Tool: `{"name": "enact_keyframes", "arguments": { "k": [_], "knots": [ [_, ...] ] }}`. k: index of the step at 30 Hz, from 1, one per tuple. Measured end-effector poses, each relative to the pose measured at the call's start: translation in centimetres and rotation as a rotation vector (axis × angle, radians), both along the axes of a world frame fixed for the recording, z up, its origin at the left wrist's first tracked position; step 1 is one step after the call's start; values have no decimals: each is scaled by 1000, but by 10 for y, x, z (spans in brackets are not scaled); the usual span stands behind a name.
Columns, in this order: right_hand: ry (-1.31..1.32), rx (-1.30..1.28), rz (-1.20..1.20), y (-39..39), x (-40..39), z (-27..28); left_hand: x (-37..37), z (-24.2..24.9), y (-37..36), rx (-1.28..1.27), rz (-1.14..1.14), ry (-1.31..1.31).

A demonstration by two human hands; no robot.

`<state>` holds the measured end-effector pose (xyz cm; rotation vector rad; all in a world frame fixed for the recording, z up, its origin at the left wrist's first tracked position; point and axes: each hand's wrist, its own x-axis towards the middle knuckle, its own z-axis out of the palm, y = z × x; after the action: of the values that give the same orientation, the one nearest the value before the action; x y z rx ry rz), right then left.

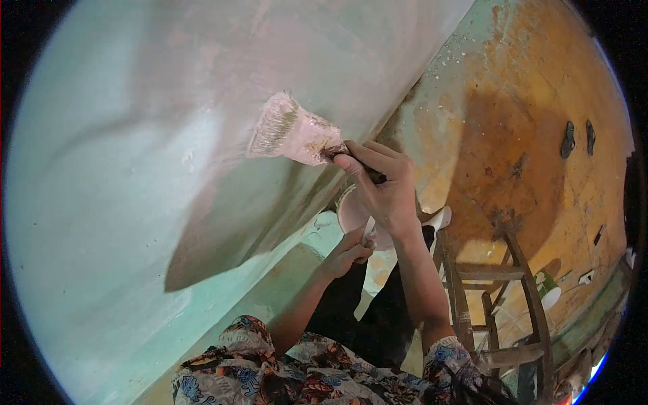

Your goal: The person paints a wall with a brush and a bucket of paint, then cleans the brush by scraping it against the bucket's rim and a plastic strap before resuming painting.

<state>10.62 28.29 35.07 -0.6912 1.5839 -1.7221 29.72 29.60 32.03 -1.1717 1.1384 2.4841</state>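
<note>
My right hand (383,179) is closed round the dark handle of a wide paintbrush (297,131). Pale pink paint coats the brush, and its bristles point left against or close to the wall (202,88), which shows pinkish and pale green areas. Lower down, my left hand (349,252) grips the rim of a bucket (351,209), with its fingers wrapped round a whitish edge or handle. Part of the bucket is hidden behind my right hand and forearm.
A wooden ladder (491,272) stands at the lower right on the orange, stained floor (520,155). Near it lies a green and white container (548,290). Dark sandals (568,140) are at the far right. The wall meets the floor diagonally.
</note>
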Motion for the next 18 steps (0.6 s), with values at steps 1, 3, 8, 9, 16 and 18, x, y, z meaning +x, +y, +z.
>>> {"name": "enact_keyframes", "arguments": {
  "k": [1,3,8,9,16,18],
  "knots": [
    [18,8,-8,-1,1,-3,1,-2,0,-8,-1,-26],
    [53,28,-26,-1,4,-10,4,-4,3,-21,-8,-78],
    [62,85,-6,0,4,-29,2,-10,1,-3,28,-47],
    [69,103,-1,0,4,-34,2,-11,-1,-6,3,-45],
    [59,173,-13,8,20,-99,14,-38,4,-2,-7,-68],
    [73,208,0,10,26,-126,20,-54,6,-18,-13,-53]
  ]
}}
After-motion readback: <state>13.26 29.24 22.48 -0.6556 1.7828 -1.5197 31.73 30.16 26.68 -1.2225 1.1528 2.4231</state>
